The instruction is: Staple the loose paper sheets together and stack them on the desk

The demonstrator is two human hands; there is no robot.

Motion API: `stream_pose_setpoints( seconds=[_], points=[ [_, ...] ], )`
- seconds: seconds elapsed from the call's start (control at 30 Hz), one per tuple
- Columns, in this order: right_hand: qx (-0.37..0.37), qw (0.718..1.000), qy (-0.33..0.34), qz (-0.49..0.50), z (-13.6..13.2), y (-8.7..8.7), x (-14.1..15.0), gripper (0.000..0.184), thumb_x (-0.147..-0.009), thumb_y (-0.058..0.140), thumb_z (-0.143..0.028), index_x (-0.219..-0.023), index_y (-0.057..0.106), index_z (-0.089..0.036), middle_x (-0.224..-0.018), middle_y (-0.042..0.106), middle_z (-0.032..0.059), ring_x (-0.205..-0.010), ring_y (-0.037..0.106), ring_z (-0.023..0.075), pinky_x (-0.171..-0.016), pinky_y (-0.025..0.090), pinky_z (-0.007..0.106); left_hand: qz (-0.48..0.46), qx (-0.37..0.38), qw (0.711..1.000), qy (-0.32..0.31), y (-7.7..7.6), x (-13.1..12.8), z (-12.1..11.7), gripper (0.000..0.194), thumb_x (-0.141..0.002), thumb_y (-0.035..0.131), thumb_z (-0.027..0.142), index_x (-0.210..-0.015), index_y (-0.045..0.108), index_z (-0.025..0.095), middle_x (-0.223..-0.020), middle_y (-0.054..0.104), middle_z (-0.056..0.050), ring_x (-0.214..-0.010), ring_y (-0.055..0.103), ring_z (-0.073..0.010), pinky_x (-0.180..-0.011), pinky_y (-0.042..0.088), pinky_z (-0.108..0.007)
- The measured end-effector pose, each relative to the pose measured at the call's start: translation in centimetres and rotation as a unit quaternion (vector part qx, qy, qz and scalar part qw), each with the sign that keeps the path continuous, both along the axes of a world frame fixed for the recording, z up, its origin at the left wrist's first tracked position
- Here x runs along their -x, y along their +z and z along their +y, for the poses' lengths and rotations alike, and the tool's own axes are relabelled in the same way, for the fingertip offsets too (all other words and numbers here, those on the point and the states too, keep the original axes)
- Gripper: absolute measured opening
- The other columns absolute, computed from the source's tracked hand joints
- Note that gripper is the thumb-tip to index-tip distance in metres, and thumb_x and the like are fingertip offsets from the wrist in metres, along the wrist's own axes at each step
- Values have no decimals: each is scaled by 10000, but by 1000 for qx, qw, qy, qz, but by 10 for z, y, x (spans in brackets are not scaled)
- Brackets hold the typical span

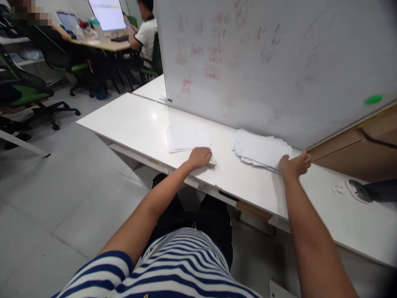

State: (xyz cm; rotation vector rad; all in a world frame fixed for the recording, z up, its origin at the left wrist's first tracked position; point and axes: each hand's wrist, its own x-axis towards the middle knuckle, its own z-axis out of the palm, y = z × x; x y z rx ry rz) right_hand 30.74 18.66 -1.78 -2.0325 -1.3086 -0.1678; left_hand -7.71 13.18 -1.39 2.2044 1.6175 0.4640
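My left hand rests on the white table, its fingers curled around a small light object whose end sticks out to the right. Just beyond that hand lies a neat stack of white paper. My right hand pinches the near right corner of a second, looser stack of white sheets, which sits against the foot of a whiteboard.
A large whiteboard with faint red smears stands upright along the table's far edge, a green magnet on it. A monitor base sits at the right. Green office chairs and a seated person are at the back left.
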Motion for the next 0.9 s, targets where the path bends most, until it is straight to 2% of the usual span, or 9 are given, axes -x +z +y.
stream_pose_setpoints(
  seconds=[0.1, 0.23, 0.33, 0.4, 0.5, 0.6, 0.7, 0.77, 0.9],
  points=[
    [40, 997, -2, 71, -29, -13, 18, 719, -750, 569, -268, -1423, 385, -97, -1554, 256, 272, -1447, 209, 405, -1120, 202, 602, -4, -4, 1000, 1, 1, 0, -1, 332, -946, 344, 264, -1058, 649, 198, -1247, 673, -66, -1191, 585, -256, -1050, 406, -430],
    [64, 991, 16, 118, -59, -37, 39, 793, -768, 563, -338, -1485, 301, -122, -1607, 125, 255, -1477, 158, 418, -1141, 206, 608, -20, -2, 1000, -2, 0, 1, -1, 384, -984, 306, 324, -1148, 635, 214, -1315, 647, -62, -1266, 545, -256, -1083, 380, -440],
    [49, 995, 21, 78, -67, -48, 50, 830, -790, 522, -317, -1525, 210, -93, -1616, 49, 264, -1498, 67, 407, -1151, 174, 614, -113, 55, 992, -11, 4, 8, 1, 483, -1002, 273, 475, -1132, 659, 216, -1292, 662, -73, -1245, 567, -267, -1058, 417, -415],
    [48, 998, 30, 22, -69, -50, 55, 806, -801, 497, -308, -1532, 219, -113, -1628, 29, 242, -1502, -5, 410, -1129, 151, 663, -192, 89, 977, -16, 9, 18, 2, 565, -1000, 228, 550, -1169, 652, 218, -1308, 654, -70, -1222, 590, -249, -1021, 459, -375],
    [50, 994, 68, -64, -69, -50, 60, 745, -821, 484, -305, -1519, 285, -139, -1637, 47, 217, -1501, -40, 413, -1098, 124, 715, -232, 51, 971, 18, 15, 38, 5, 561, -1002, 236, 555, -1248, 604, 211, -1308, 648, -75, -1172, 618, -228, -986, 492, -361],
    [26, 992, 81, -94, -71, -50, 62, 710, -850, 477, -311, -1513, 301, -130, -1633, 66, 224, -1501, -28, 411, -1103, 125, 711, -88, -50, 992, 78, 9, 61, 10, 497, -945, 476, 505, -1324, 558, 194, -1394, 583, -111, -1318, 499, -292, -1100, 393, -441],
    [5, 992, 80, -93, -71, -53, 61, 693, -866, 482, -321, -1508, 305, -129, -1623, 90, 241, -1499, -16, 421, -1104, 123, 717, 84, -58, 988, 116, -7, 78, 15, 701, -857, 620, 548, -1423, 463, 165, -1563, 383, -152, -1470, 268, -375, -1177, 232, -539],
    [-4, 992, 83, -94, -71, -55, 60, 674, -873, 485, -329, -1497, 325, -132, -1616, 113, 249, -1498, 0, 429, -1100, 127, 724, 111, -57, 983, 131, -17, 83, 16, 693, -894, 559, 572, -1434, 444, 155, -1560, 389, -154, -1462, 296, -363, -1170, 235, -524],
    [-13, 992, 80, -93, -71, -55, 61, 631, -888, 471, -352, -1468, 374, -121, -1606, 154, 257, -1498, 29, 430, -1104, 145, 716, 113, -94, 977, 157, -24, 83, 12, 704, -912, 532, 588, -1434, 434, 125, -1392, 573, -188, -1364, 454, -333, -1072, 348, -440]
  ],
)
